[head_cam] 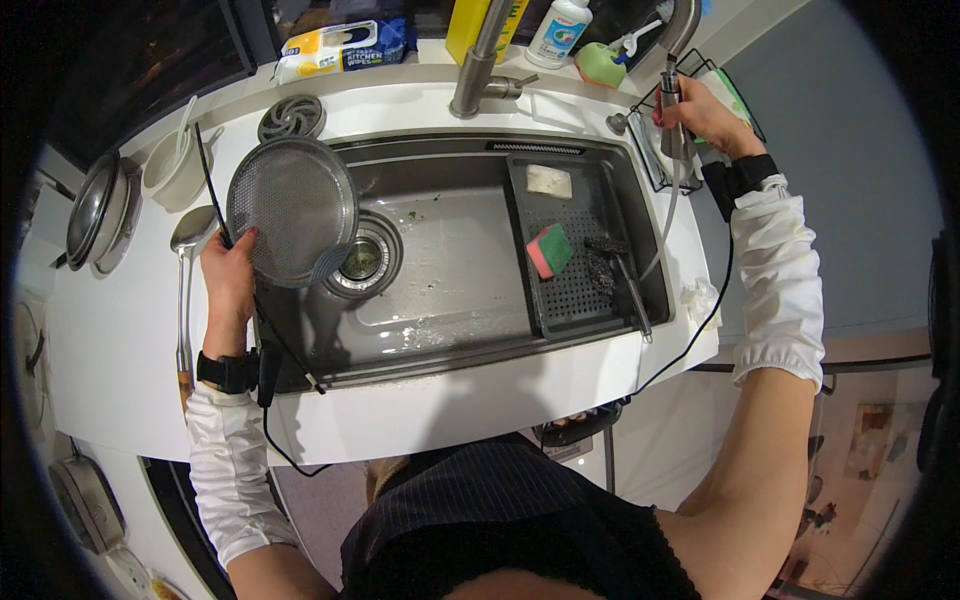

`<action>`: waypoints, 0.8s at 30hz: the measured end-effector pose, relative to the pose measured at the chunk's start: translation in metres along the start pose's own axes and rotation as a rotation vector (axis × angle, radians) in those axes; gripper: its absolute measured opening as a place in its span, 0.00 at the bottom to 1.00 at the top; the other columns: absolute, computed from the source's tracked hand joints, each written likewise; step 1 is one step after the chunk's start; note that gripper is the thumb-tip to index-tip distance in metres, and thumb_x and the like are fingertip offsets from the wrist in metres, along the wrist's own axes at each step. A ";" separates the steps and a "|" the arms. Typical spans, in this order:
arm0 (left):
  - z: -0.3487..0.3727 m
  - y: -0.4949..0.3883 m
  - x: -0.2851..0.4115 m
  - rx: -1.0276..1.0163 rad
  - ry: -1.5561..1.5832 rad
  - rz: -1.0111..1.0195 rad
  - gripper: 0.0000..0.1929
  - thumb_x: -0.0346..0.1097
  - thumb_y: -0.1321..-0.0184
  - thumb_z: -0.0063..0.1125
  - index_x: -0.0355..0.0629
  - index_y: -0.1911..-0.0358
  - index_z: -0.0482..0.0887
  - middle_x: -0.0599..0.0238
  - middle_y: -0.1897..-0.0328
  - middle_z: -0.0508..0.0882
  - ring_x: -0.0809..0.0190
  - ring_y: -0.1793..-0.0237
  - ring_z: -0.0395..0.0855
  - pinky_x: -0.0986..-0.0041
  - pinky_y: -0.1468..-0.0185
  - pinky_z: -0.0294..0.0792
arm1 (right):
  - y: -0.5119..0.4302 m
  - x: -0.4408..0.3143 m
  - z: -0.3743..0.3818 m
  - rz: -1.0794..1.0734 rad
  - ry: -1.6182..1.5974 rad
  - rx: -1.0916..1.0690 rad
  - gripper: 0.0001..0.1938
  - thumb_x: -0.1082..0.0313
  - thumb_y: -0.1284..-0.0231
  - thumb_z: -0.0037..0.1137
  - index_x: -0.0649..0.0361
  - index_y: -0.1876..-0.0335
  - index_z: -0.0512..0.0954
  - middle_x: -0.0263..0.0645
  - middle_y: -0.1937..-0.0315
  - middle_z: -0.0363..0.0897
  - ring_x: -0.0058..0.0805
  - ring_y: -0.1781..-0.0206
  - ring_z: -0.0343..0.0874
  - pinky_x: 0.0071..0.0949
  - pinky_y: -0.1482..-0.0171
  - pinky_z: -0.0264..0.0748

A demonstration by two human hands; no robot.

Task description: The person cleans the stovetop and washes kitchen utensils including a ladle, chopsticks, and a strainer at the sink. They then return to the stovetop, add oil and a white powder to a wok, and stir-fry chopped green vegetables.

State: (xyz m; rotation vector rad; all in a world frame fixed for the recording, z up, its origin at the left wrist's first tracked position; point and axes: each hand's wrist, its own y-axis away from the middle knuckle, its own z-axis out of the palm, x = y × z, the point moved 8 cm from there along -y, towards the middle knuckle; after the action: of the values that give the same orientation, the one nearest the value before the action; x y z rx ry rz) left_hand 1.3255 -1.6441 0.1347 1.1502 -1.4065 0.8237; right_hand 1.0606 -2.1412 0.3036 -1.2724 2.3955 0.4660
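In the head view, my left hand (231, 281) grips the edge of a round grey dish with a mesh-like surface (292, 206), tilted over the sink's left part. Long dark sticks, likely chopsticks (289, 345), pass through the same hand. My right hand (709, 116) is closed around the metal pull-out spray head (671, 139) of the faucet, beyond the sink's right back corner. Below the dish's right edge is the sink drain (362, 259), with green scraps in it. A pink and green sponge (550, 250) lies on the perforated tray (574, 304) in the sink.
A long-handled brush (630, 285) and a pale block (548, 182) rest on the tray. The faucet base (466, 101) stands behind the sink. At left are a ladle (184, 300), a pale pot (169, 176) and stacked bowls (97, 214). A wire rack (652, 176) stands right.
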 end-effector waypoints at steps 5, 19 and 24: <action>0.000 0.001 0.003 0.016 -0.003 0.041 0.11 0.27 0.46 0.54 0.27 0.60 0.77 0.59 0.65 0.81 0.66 0.68 0.76 0.76 0.62 0.68 | -0.012 0.014 -0.001 0.001 0.043 0.049 0.14 0.74 0.63 0.55 0.62 0.65 0.70 0.34 0.71 0.75 0.23 0.67 0.73 0.23 0.61 0.70; -0.003 0.000 0.002 0.032 0.019 0.044 0.09 0.27 0.46 0.54 0.29 0.62 0.77 0.60 0.66 0.81 0.65 0.69 0.77 0.76 0.63 0.68 | -0.028 0.021 0.013 -0.307 -0.038 0.511 0.15 0.72 0.48 0.57 0.60 0.57 0.66 0.33 0.66 0.73 0.22 0.65 0.72 0.23 0.59 0.70; 0.000 0.001 0.004 0.021 0.025 0.053 0.10 0.27 0.46 0.54 0.28 0.61 0.77 0.60 0.66 0.81 0.66 0.69 0.77 0.76 0.64 0.68 | -0.025 0.018 0.008 -0.207 0.089 0.491 0.17 0.70 0.53 0.58 0.62 0.58 0.67 0.39 0.67 0.75 0.28 0.64 0.74 0.27 0.59 0.71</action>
State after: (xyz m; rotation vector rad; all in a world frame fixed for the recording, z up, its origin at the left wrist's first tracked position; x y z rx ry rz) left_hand 1.3245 -1.6440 0.1386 1.1192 -1.4161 0.8893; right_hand 1.0739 -2.1643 0.2853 -1.3025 2.2176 -0.2329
